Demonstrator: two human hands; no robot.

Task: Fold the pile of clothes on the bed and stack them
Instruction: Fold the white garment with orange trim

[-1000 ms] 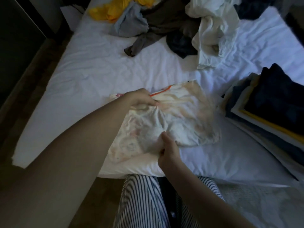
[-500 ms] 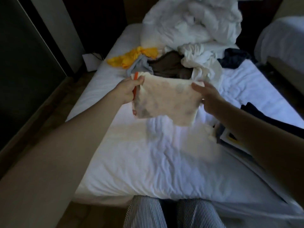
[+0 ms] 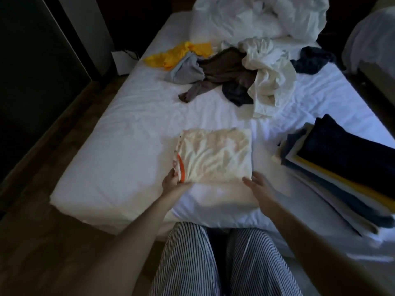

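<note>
Dim rm, little light; the white sheet catches most of it. Bed (image 3: 132, 133) fills the middle, running near to far, w/ a bunched white duvet (image 3: 256, 18) at its far end. Left of it: dark wood floor (image 3: 42, 242). Far left, a big black panel (image 3: 27, 60), a pale wall strip (image 3: 89, 33) beside it. Small white box (image 3: 123, 63) on the floor by the bed's far-left side. Far right: 2nd bed (image 3: 369, 39), white cover, dark gap between the two.

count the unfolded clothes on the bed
6 showing: yellow far left, grey-blue beside it, brown centre, dark blue below, white right, navy far right. More may be hidden.
</note>
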